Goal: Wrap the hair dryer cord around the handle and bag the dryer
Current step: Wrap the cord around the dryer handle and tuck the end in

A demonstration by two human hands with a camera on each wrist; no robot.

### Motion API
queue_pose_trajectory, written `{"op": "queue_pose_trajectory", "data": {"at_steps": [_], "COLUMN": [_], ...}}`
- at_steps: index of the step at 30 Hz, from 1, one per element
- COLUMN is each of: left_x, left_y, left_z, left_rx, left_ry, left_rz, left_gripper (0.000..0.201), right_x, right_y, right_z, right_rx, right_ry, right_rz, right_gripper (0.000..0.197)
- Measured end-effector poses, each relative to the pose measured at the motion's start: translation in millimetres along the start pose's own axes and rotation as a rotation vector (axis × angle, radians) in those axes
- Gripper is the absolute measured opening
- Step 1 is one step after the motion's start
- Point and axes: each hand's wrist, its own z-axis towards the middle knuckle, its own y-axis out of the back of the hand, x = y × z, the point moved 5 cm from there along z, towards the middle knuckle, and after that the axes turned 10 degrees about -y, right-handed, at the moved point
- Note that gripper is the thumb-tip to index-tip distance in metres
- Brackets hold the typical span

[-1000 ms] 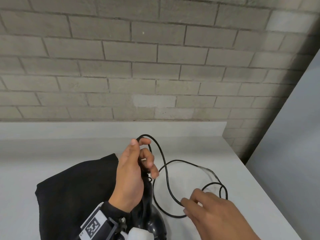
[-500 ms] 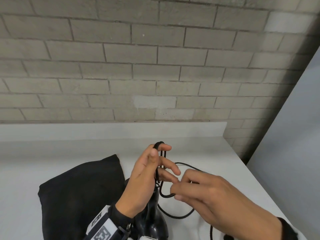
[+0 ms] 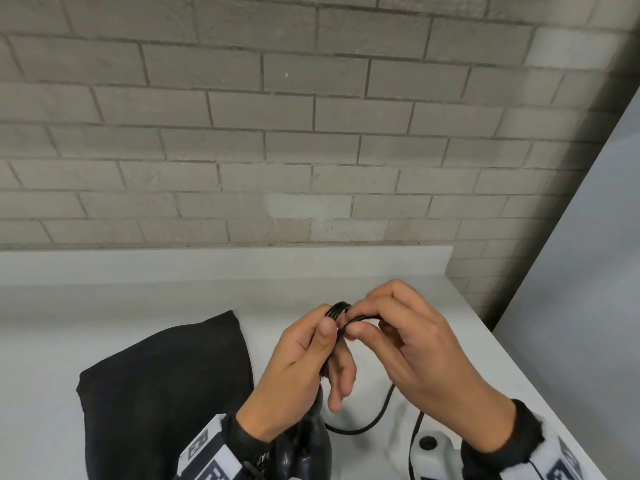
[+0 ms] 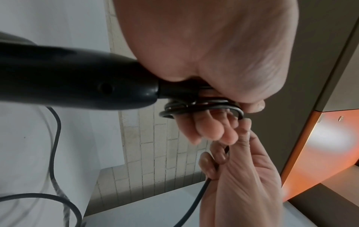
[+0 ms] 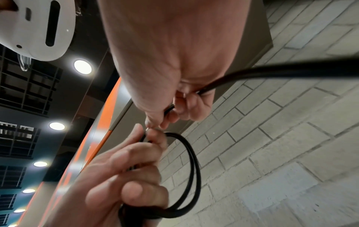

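The black hair dryer (image 3: 308, 448) stands at the bottom centre of the head view, handle (image 4: 77, 79) pointing up. My left hand (image 3: 304, 355) grips the top of the handle and pins small loops of black cord (image 3: 341, 311) there; the loops (image 4: 200, 107) show under my thumb. My right hand (image 3: 401, 341) pinches the cord (image 5: 223, 83) right beside the loops. Loose cord (image 3: 377, 417) trails down onto the counter. A black bag (image 3: 166, 389) lies flat to the left of the dryer.
The white counter (image 3: 104, 306) runs back to a low white backsplash under a grey brick wall (image 3: 311, 133). A grey panel (image 3: 588, 271) closes off the right side. The counter's right edge runs diagonally near my right wrist.
My right hand rose from the counter to meet my left hand at the handle top. The wide cord loop shrank into tight coils held by my left hand.
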Motion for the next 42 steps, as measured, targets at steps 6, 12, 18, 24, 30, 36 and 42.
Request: {"op": "queue_pose_trajectory", "data": {"at_steps": [6, 12, 18, 24, 30, 36, 42], "left_x": [1.3, 3.6, 6.7, 11.1, 10.1, 7.4, 6.6], "left_y": [-0.8, -3.3, 1.9, 3.0, 12.8, 36.5, 40.0], "left_z": [-1.1, -2.7, -4.4, -6.0, -6.4, -9.4, -8.5], "left_rx": [0.053, 0.098, 0.038, -0.054, -0.182, -0.368, -0.389], "left_ry": [0.025, 0.081, 0.069, 0.075, 0.069, 0.044, 0.049], "left_rz": [-0.017, -0.088, -0.143, -0.196, -0.099, -0.092, -0.081], "left_gripper": [0.047, 0.054, 0.045, 0.049, 0.044, 0.038, 0.039], "right_x": [-10.5, -22.4, -26.7, -25.9, -50.3, -73.5, -78.0], "right_y": [-5.2, -21.3, -19.7, -29.0, -42.4, -44.6, -39.0], "right_z": [6.6, 2.8, 7.0, 11.3, -8.6, -71.0, -102.2], "right_rx": [0.046, 0.24, 0.186, 0.159, 0.084, -0.136, -0.323], "right_ry": [-0.08, -0.19, -0.213, -0.242, -0.386, -0.571, -0.279], "right_rz": [0.021, 0.185, 0.198, 0.255, 0.364, 0.33, -0.053], "right_gripper": [0.022, 0.025, 0.024, 0.021, 0.02, 0.02, 0.023]}}
